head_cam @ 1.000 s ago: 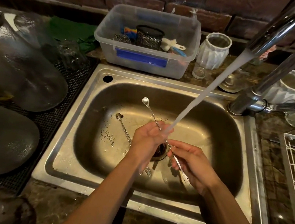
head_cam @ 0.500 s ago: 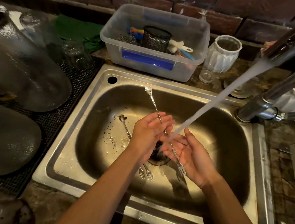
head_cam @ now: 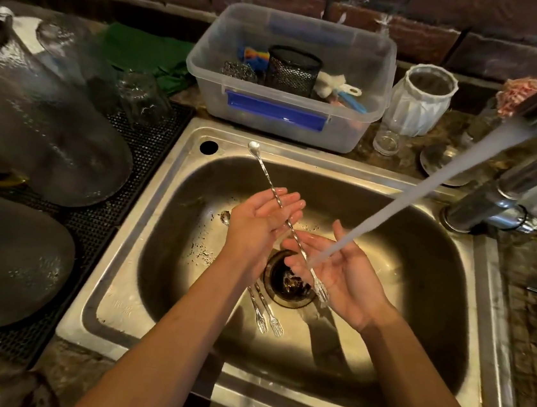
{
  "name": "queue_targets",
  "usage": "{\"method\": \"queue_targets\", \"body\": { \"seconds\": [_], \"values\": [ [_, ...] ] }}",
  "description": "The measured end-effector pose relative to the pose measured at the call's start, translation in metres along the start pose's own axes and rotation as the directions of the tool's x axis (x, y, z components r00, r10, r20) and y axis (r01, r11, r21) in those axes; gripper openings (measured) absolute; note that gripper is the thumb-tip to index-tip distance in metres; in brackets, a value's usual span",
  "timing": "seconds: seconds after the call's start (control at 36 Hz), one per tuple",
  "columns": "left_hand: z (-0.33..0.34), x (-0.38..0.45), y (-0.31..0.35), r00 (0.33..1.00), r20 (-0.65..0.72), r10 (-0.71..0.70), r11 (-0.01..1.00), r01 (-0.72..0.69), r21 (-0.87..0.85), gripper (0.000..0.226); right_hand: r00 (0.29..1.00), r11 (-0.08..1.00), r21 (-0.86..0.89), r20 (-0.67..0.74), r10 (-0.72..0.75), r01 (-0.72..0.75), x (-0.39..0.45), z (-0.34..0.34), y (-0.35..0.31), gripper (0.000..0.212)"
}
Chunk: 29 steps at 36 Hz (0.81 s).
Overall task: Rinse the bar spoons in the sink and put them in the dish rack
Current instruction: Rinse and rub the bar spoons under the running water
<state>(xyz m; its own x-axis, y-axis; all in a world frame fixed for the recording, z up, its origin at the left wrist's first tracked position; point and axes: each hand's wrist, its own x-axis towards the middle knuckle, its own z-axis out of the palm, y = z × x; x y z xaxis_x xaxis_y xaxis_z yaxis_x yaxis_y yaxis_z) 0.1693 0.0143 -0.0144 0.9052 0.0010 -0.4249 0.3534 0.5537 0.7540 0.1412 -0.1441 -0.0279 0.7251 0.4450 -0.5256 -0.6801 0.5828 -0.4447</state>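
While water streams over it, twisted steel bar spoon [head_cam: 286, 223] lying across flat, spread left hand [head_cam: 260, 217] and right hand [head_cam: 336, 271], neither grip closed.

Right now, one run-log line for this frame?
step: rinsing | bar spoon across both open hands | water on right palm | two spoons in sink

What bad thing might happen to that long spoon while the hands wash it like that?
1. The bar spoon only lies across the flat left hand and right hand, not gripped. It may slip and fall.
2. The open drain sits right below its fork end, so it might catch there.
3. The water stream hits the right palm and may splash out of the sink.
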Motion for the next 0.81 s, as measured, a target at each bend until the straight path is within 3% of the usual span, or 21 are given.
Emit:
{"method": "queue_targets", "body": {
  "seconds": [0.28,0.81],
  "values": [
    [-0.005,0.013,0.016,0.999,-0.039,0.029,0.999,-0.030,-0.029,0.035,0.999,0.998,0.053,0.033,0.036,-0.037,0.009,0.001,-0.001,0.067],
    [-0.010,0.017,0.015,0.999,-0.024,-0.032,0.977,0.026,-0.212,0.041,0.998,1.000,-0.026,-0.059,-0.015,0.013,0.010,0.005,0.008,0.069]
  ]
}}
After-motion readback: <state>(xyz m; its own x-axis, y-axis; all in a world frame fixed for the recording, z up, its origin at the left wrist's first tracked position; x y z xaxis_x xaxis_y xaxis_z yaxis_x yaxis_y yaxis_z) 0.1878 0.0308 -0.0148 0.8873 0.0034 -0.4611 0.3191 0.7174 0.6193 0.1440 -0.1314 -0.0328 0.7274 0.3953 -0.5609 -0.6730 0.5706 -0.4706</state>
